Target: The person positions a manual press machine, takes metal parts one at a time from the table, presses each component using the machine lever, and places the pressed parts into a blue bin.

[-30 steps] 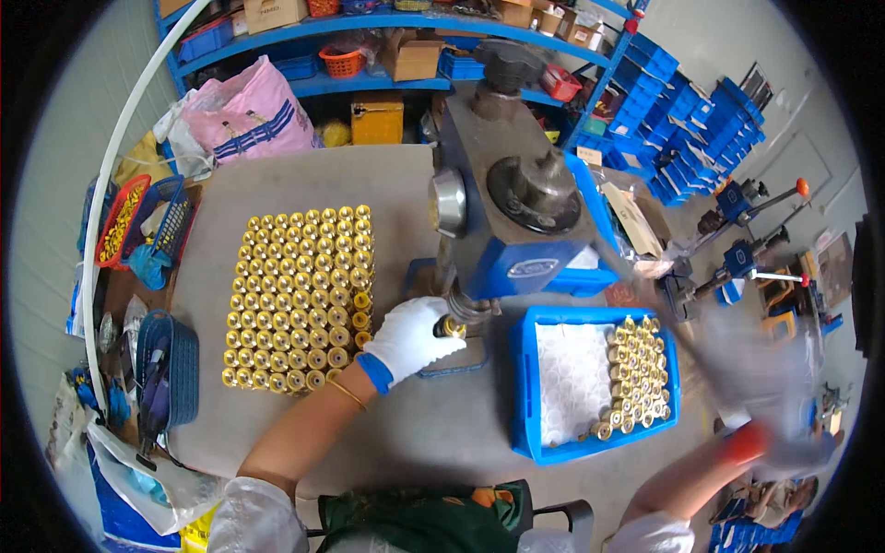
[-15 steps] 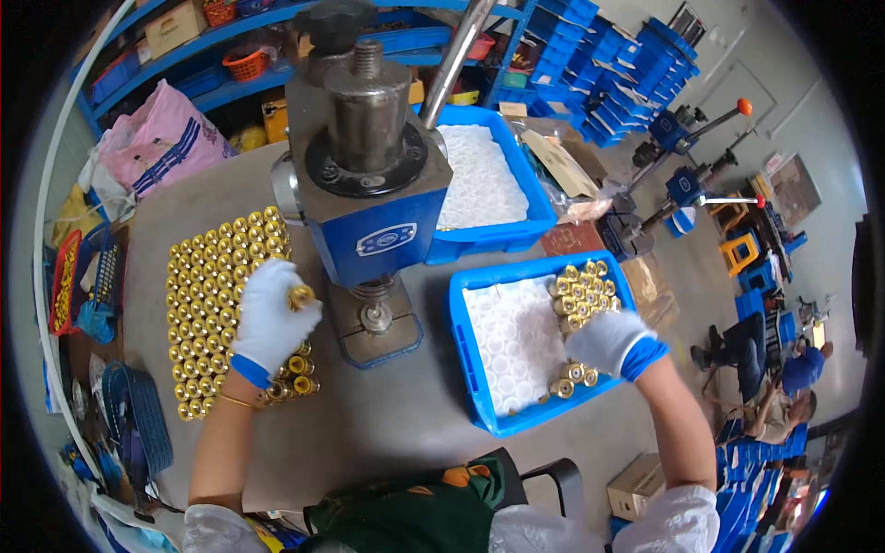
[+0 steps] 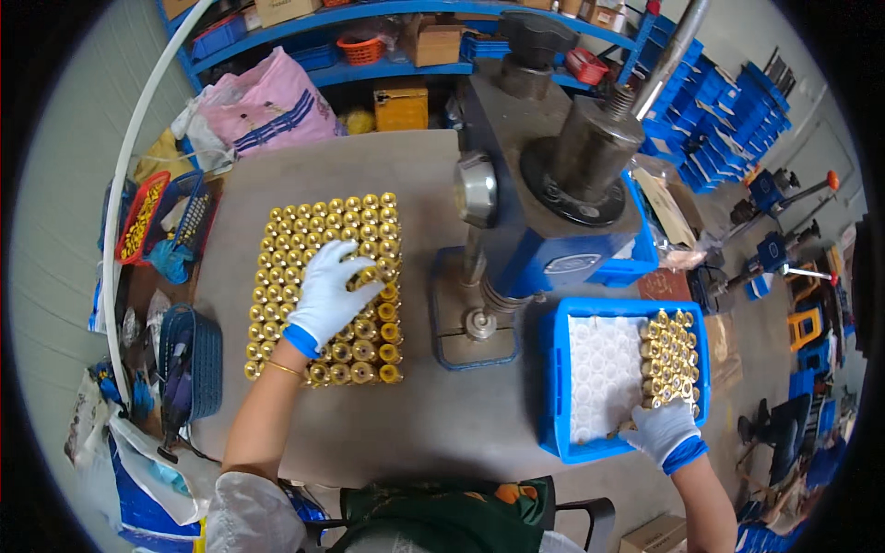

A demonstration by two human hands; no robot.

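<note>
On the table stands a block of upright brass cup-shaped fittings [image 3: 318, 226] in close rows. My left hand [image 3: 330, 293], in a white glove, is over its right part, with index finger and thumb closed around one brass fitting [image 3: 370, 275]. My gloved right hand [image 3: 667, 431] reaches into the near right corner of a blue bin [image 3: 560, 392]. Its fingers are curled by the near end of the brass fittings [image 3: 666, 350] standing there; the fingertips are partly hidden. White round-celled packing [image 3: 604, 369] lines the bin's left part.
A blue hand press [image 3: 562, 253] with a slotted base [image 3: 479, 355] stands between block and bin. Behind it, another blue bin [image 3: 636, 267] is partly hidden. To the left are a red basket [image 3: 143, 217] and a dark blue basket [image 3: 207, 369]; a pink sack [image 3: 267, 106] lies behind.
The view has swung left, so the press and bin appear farther right. My left hand has opened out somewhat over the block; my right hand has shifted to the bin's near end.
</note>
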